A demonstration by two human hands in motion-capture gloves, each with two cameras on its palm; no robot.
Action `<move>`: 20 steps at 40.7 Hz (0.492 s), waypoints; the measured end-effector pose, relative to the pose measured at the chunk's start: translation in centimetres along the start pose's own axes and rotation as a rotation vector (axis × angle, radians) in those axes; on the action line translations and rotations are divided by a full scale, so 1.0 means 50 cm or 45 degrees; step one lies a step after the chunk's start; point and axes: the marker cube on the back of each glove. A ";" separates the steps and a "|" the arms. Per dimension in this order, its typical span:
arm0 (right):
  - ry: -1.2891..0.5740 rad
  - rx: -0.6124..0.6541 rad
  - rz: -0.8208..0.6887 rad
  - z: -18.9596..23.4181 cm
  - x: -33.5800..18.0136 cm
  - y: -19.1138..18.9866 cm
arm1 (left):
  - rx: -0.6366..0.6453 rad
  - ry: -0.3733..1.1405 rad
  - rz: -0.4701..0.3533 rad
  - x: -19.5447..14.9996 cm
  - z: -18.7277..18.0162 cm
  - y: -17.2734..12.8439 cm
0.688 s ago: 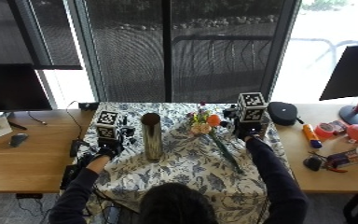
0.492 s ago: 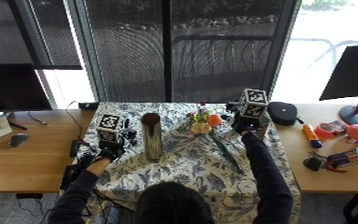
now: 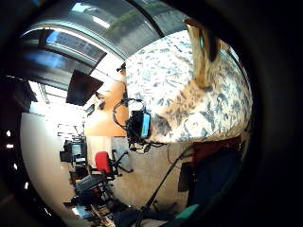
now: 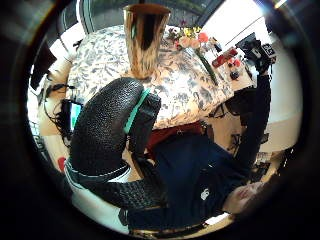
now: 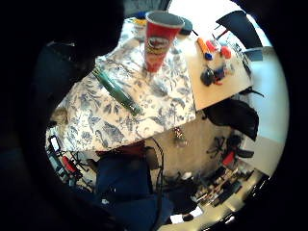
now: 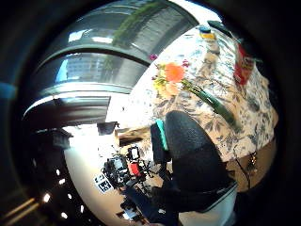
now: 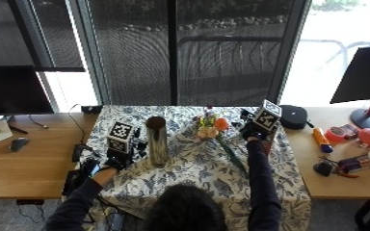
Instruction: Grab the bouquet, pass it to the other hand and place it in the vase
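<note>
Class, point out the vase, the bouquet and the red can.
vase point(image 7: 157, 142): outside view, middle of its metal side.
bouquet point(image 7: 220, 124): outside view, orange flower at its head.
red can point(image 5: 157, 45): right little finger side palm view, label.

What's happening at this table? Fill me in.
A person at a table with a floral cloth has not yet picked up the bouquet, which lies flat on the cloth. The right hand hovers beside its flowers, holding nothing. The left hand rests near the table's edge, beside the upright metal vase.
</note>
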 end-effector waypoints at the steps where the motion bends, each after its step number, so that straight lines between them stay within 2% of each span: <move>1: -0.011 -0.002 0.000 0.007 0.004 0.001 | -0.003 0.001 0.006 0.004 0.001 0.002; 6: -0.017 -0.023 0.139 0.064 0.029 -0.012 | -0.002 -0.007 0.024 0.019 0.004 0.010; 12: 0.051 -0.142 0.352 0.161 0.076 -0.045 | -0.040 -0.046 0.036 0.034 -0.001 0.015; 17: -0.003 -0.364 0.436 0.244 0.097 -0.021 | -0.109 -0.054 0.053 0.049 -0.011 0.014; 20: 0.038 -0.209 0.525 0.292 0.106 -0.027 | -0.101 -0.036 0.063 0.057 -0.011 0.010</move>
